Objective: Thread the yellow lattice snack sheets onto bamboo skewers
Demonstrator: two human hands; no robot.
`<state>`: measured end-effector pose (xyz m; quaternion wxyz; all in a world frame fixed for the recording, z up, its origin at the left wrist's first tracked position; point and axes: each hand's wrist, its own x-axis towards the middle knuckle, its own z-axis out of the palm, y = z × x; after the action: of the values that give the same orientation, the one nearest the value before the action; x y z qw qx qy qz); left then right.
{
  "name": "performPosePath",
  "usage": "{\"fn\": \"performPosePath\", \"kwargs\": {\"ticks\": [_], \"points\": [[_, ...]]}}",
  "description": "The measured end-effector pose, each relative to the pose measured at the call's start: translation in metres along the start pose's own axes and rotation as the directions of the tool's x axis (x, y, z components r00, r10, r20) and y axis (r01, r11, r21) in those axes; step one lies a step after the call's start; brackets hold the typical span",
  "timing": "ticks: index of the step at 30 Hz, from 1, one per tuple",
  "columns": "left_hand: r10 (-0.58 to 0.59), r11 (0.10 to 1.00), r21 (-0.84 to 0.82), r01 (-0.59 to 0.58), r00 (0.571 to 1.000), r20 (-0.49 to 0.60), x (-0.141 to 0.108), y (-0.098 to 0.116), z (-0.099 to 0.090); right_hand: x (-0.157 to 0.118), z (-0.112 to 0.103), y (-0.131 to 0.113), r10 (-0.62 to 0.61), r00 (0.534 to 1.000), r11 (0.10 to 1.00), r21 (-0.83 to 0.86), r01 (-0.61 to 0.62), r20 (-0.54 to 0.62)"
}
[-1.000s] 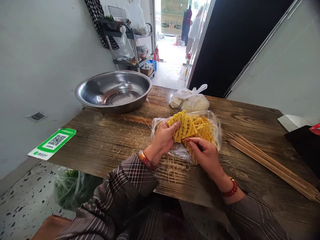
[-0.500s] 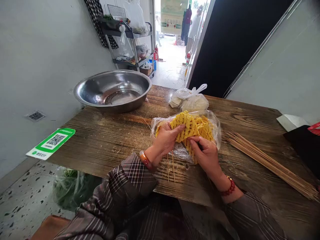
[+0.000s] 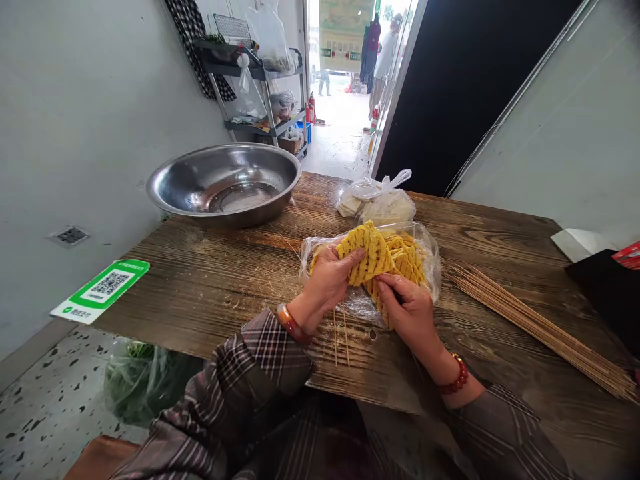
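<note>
My left hand (image 3: 327, 277) grips a yellow food piece (image 3: 367, 253) with deep crisscross cuts, like scored tofu; the thumb lies across its face. At that piece's lower right corner, the fingertips of my right hand (image 3: 407, 307) are pinched together. What they hold, if anything, is hidden. More yellow scored pieces (image 3: 407, 260) lie behind and under my hands on a clear plastic bag (image 3: 433, 250). Two thin bamboo skewers (image 3: 345, 337) stick out below my left hand toward the table's near edge; their upper ends are hidden.
A wide steel basin (image 3: 225, 217) stands at the back left of the wooden table (image 3: 215, 287). Behind the yellow pieces sits a tied plastic bag (image 3: 385, 203). A bundle of skewers (image 3: 540, 330) lies to the right. A green QR card (image 3: 103, 290) is at the left edge.
The held yellow piece has turned slightly in my left hand. My right hand stays pinched at its corner. The whole view has shifted a little.
</note>
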<state>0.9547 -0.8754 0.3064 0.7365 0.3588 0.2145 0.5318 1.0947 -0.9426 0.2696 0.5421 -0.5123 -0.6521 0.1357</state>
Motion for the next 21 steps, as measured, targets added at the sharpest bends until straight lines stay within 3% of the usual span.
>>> {"fn": "performPosePath", "kwargs": {"ticks": [10, 21], "points": [[-0.010, 1.000, 0.002, 0.010, 1.000, -0.011, -0.0002, 0.0027, -0.0008, -0.0008, -0.0015, -0.0001, 0.026, 0.999, 1.000, -0.002, -0.025, 0.037], [-0.007, 1.000, -0.006, 0.007, 1.000, -0.001, -0.0002, 0.0001, -0.0006, -0.0025, 0.0011, 0.0041, 0.014, 1.000, 1.000, 0.007, -0.014, -0.009]]}}
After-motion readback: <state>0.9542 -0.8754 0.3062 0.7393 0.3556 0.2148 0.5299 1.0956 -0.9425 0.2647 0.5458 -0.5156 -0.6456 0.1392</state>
